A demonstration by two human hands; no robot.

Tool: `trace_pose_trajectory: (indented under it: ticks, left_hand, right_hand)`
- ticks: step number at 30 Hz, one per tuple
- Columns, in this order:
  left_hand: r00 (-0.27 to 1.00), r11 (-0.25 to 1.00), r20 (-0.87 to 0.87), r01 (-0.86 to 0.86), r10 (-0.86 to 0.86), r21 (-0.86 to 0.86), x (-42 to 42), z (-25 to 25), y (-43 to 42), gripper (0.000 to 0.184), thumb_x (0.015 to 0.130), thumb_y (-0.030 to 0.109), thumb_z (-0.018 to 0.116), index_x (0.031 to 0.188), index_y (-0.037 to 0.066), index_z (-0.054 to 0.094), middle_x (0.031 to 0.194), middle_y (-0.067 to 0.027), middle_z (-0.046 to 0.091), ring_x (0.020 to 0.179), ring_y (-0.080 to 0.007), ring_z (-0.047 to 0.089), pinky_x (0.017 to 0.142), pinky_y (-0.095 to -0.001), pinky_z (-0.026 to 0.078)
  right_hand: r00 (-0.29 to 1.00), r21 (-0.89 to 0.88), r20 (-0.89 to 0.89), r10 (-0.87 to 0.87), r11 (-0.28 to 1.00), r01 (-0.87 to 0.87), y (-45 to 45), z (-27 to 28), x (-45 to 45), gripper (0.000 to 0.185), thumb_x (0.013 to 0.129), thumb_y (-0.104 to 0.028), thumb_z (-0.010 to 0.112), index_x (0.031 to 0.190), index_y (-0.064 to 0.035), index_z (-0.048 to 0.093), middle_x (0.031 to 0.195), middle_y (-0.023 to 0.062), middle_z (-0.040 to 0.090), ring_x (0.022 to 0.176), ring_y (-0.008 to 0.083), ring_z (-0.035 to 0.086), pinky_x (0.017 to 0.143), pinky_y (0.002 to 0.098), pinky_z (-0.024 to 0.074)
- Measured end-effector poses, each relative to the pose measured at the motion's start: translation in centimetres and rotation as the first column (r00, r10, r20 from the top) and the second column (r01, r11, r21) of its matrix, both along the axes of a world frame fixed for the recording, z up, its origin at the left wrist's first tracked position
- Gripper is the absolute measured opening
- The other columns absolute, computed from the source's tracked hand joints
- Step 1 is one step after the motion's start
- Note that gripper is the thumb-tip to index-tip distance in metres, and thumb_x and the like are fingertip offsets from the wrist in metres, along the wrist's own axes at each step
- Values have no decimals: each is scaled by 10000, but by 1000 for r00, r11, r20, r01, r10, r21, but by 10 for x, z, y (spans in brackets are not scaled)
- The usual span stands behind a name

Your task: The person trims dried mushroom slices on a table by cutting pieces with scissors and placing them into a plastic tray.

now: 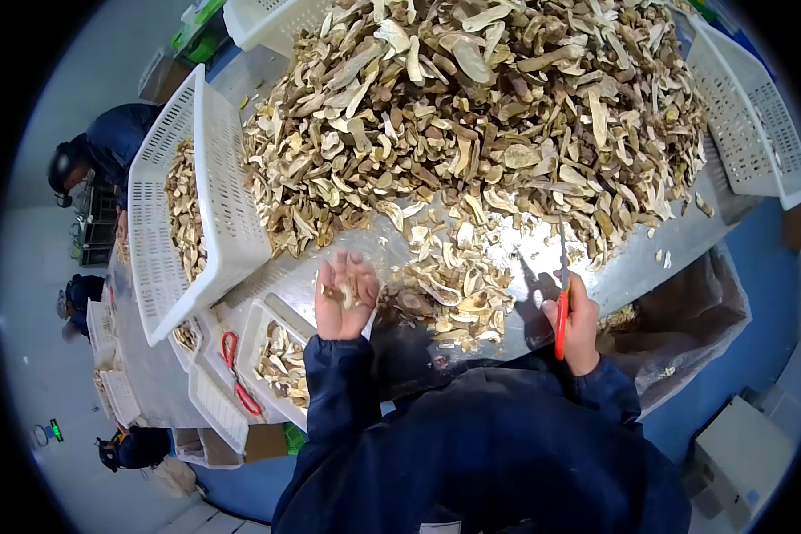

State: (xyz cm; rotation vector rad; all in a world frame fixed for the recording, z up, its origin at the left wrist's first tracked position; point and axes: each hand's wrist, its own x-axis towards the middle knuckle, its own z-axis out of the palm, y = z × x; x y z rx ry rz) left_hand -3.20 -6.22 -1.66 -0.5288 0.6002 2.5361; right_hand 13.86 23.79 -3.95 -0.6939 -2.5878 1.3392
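My left hand [345, 307] is turned palm up over the near edge of the metal table. A few small dried mushroom pieces [348, 291] lie in its palm, under loosely curled fingers. In my right hand [580, 325] are red-handled scissors [562, 303], their blades pointing away from me towards the heap. Between the two hands, loose dried mushroom slices [458, 294] are scattered on the table. Beyond them rises a large heap of dried mushroom slices [472, 133], brown and cream in colour.
White perforated baskets stand left [231, 200] and right [743, 125] of the heap. A small white tray [267, 311] with slices sits left of my hand, beside other red-handled scissors [231, 356]. A plastic-lined bin [699, 303] is at right. Several co-workers [120, 142] are at left.
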Motion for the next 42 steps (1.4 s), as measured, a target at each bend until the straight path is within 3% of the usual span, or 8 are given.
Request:
trace_pose_trajectory:
  ticks: [6,9,12,15,20,23,30,42]
  left_hand:
    - [946,914,-193,179,-262,-363,-49,-18,10,153,913,125,609,1042,51,573,831,0,580,548,-27,408,421,-166,278]
    - [859,242,-254,-157,-445,-957,-44,-13,51,142,847,151,665,899,21,641,775,-36,636,580,-132,554,507,-246,432]
    - [773,-254,-188,-412,-605,-875,-50,-33,63,232,792,201,711,858,-12,648,714,-101,648,631,-230,609,588,-330,475]
    - [762,-327,-85,-372,-642,-869,-55,-41,66,285,756,238,731,817,-23,634,660,-146,620,622,-278,598,608,-369,461]
    - [398,-29,31,11,-917,-1000,-42,19,27,202,804,193,677,891,12,696,788,-90,659,738,-166,610,698,-308,474]
    - [482,11,35,93,-876,-996,-36,34,32,232,818,192,659,951,7,701,846,-94,677,792,-159,626,743,-299,480]
    - [549,-252,-121,-555,-827,-793,-55,-26,79,160,782,142,669,876,17,639,820,-159,621,857,-334,602,750,-395,470]
    - [696,361,-76,273,-714,-892,16,39,76,197,892,122,612,1024,-23,633,858,-38,587,774,-96,535,678,-243,428]
  right_hand:
    - [1000,-68,2,2,998,-2,-2,-7,2,406,758,-212,718,1106,-51,583,997,163,605,922,382,560,800,467,450]
    - [1000,-80,9,4,997,-3,-4,-6,-1,451,743,-217,731,1126,-42,570,1004,173,600,925,388,558,803,471,450]
    - [1000,-81,-4,-3,997,2,-6,-6,-1,462,744,-210,725,1140,-36,563,1007,178,599,927,393,558,798,473,456]
    - [1000,-85,-12,5,996,-6,-6,-5,-1,449,743,-201,720,1132,-35,571,997,177,603,910,392,566,776,467,468]
    - [998,-58,-56,-8,998,4,-4,-9,0,399,750,-181,699,1103,-35,585,954,173,607,853,386,577,719,459,476]
    - [997,-70,-75,-13,997,8,-7,-7,-4,359,759,-172,683,1081,-42,591,925,168,603,818,380,575,689,459,471]
    - [997,-35,-78,10,999,-12,-5,-2,-5,348,768,-168,671,1084,-55,581,861,158,597,763,369,574,647,443,470]
    - [926,-101,105,362,931,-352,-15,48,-16,656,749,-392,754,1231,-54,464,810,160,600,761,357,603,641,423,461]
